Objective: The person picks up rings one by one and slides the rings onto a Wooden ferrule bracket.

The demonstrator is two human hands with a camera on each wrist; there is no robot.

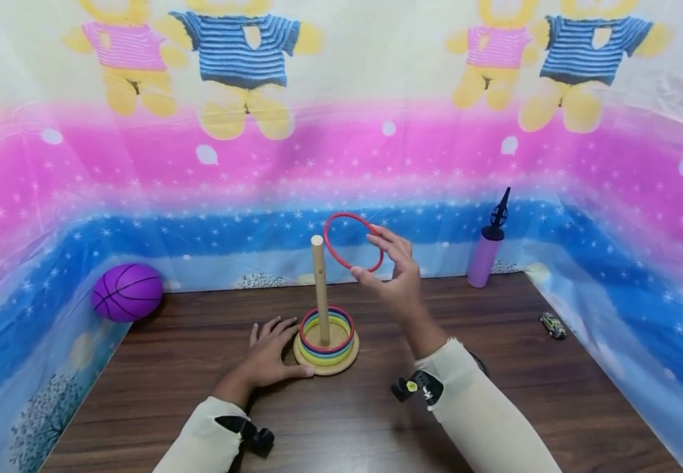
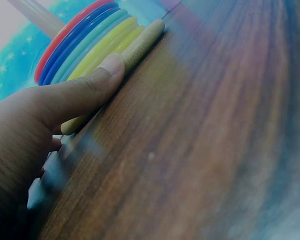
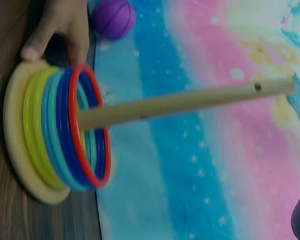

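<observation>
A round wooden base (image 1: 351,361) bears an upright wooden peg (image 1: 320,289). Stacked around the peg are several plastic rings: a red ring (image 3: 106,150) on top, then blue (image 3: 63,122), teal (image 3: 51,127) and yellow rings (image 2: 94,49) down to the base. My left hand (image 1: 267,358) lies beside the base with spread fingers, its thumb (image 2: 110,67) against the base's edge and lower rings. Raised to the right of the peg's top, my right hand (image 1: 397,276) pinches another red ring (image 1: 334,253) between thumb and fingers. This ring is tilted up and apart from the peg.
A purple ball (image 1: 128,293) rests at the table's left back edge. A purple hand pump (image 1: 486,256) with a black nozzle stands at the back right. A small toy car (image 1: 553,325) lies near the right edge of the brown table (image 1: 341,427). A printed cloth (image 1: 341,157) hangs behind.
</observation>
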